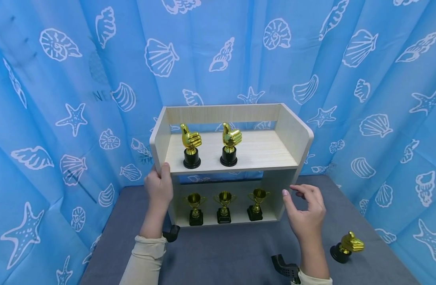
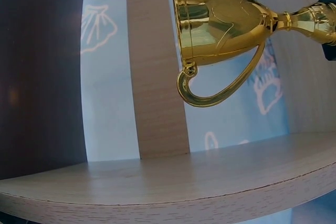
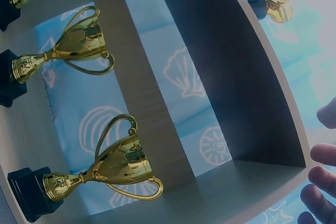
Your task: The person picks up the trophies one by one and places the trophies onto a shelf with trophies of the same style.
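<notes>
At the two-tier wooden shelf [image 1: 262, 148], the left hand [image 1: 158, 190] grips the side panel [image 1: 160, 138], best gently lest the thumbs-up trophies [image 1: 231, 137] topple; the right hand [image 1: 309, 213] holds nothing

Blue curtain [image 1: 210, 27] — white shells [image 1: 161, 58] and starfish [image 1: 73, 117] printed across its folds —, grey table surface [image 1: 228, 253] in front.

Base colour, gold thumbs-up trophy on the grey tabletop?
Round black base: best seen in head view.
</notes>
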Demonstrator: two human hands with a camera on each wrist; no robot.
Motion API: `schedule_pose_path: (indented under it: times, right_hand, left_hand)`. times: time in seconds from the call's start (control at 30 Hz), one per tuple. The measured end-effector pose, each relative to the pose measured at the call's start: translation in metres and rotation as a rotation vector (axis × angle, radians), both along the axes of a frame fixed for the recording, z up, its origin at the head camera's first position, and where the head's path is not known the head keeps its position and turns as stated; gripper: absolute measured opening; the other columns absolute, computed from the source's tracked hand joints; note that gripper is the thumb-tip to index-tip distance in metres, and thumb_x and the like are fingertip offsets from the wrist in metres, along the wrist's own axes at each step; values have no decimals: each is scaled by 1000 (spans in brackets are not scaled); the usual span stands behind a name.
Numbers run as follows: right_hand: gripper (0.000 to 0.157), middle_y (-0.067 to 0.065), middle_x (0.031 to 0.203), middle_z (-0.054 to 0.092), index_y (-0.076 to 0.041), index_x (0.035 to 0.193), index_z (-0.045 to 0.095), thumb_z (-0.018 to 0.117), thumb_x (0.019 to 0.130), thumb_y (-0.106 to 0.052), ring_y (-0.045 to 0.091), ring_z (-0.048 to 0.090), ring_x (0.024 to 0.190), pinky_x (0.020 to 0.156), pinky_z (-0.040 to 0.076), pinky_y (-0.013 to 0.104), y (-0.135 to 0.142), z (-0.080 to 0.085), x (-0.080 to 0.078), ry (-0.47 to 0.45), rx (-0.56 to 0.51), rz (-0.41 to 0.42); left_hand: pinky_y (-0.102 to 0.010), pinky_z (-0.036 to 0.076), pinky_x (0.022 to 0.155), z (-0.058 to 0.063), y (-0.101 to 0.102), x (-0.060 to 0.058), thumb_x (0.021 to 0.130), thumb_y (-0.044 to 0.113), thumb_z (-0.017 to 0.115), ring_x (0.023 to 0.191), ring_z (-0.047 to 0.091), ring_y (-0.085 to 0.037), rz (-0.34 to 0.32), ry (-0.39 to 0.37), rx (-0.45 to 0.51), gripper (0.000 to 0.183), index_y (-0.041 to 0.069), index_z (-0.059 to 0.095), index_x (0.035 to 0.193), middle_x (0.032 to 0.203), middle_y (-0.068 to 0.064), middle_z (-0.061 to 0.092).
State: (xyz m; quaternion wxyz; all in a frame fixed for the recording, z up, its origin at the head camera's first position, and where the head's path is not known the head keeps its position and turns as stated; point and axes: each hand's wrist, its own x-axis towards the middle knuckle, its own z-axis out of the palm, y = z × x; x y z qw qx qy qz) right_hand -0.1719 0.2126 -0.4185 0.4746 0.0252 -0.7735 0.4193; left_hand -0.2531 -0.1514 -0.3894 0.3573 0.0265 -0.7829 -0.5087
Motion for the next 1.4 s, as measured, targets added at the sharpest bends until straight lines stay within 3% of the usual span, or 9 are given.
schedule_pose_path:
  times: [0.5,0.63,1.4]
  right_hand:
    - [23,12,103,60,-4,101,73,79,80,-10,9,50,94,84,38,16,5,-3,1,-37,4,-21]
    - [23,13,103,60,-2,101,72,79,81,-10,7,50,94,85,38,14,6,-4,0,-39,9,-29]
    - [25,14,107,59,-2,104,72,77,83,-16,6,49,95,86,37,11,16,-8,6,-90,19,-90]
  left_hand:
    - [-37,39,56,1,0,0,101,42,43,52,38,-25,-7,5,4,39,11,50,78,61,-6,39]
    - [-37,37,50,1,-1,-1,101,43,43,50,36,-25,-7,4,7,40,12,48,75,60,-7,39]
    - [-35,35,46,0,0,0,101,45,41,47,36,-24,-13,-21,4,41,13,48,75,58,-6,40]
